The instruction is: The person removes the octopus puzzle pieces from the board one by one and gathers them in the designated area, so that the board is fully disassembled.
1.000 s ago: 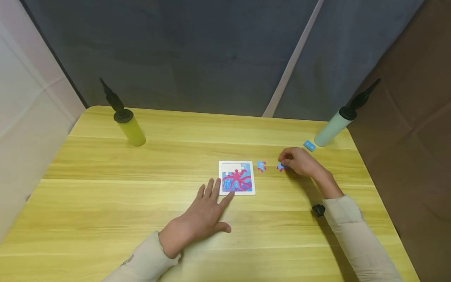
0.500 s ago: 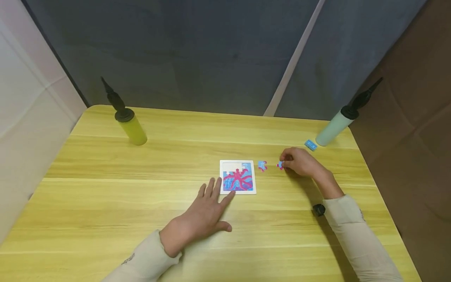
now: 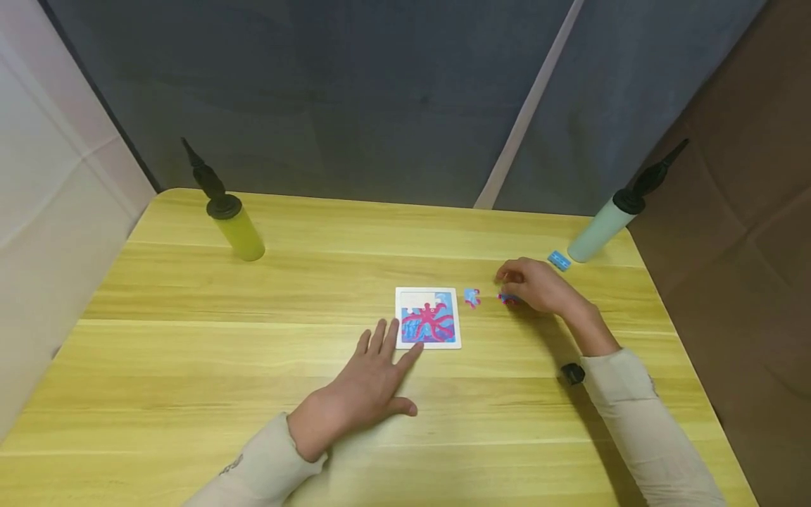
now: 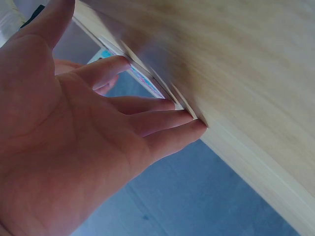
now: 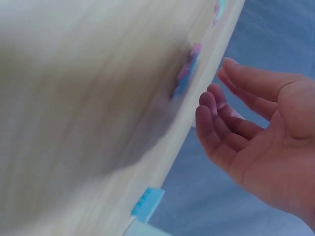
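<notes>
A white-framed octopus puzzle board [image 3: 428, 318] lies mid-table, with a gap along its top row. My left hand [image 3: 367, 384] rests flat on the wood, fingers straight, its fingertips [image 4: 189, 125] against the board's near left corner [image 4: 147, 81]. One loose pink-and-blue piece [image 3: 471, 297] lies just right of the board. A second piece [image 3: 507, 299] lies further right on the table. My right hand [image 3: 529, 285] hovers right over it, fingers loosely curled and holding nothing. The right wrist view shows that hand [image 5: 256, 132] apart from the piece [image 5: 186, 73].
A yellow hand pump [image 3: 231, 222] stands at the back left and a pale green one [image 3: 602, 229] at the back right. A small blue block [image 3: 558, 260] lies beside the green pump. The table [image 3: 190, 338] ends close behind both pumps.
My right hand has let go of the piece it pinched and has lifted slightly; the piece now lies on the table. The left hand has not moved.
</notes>
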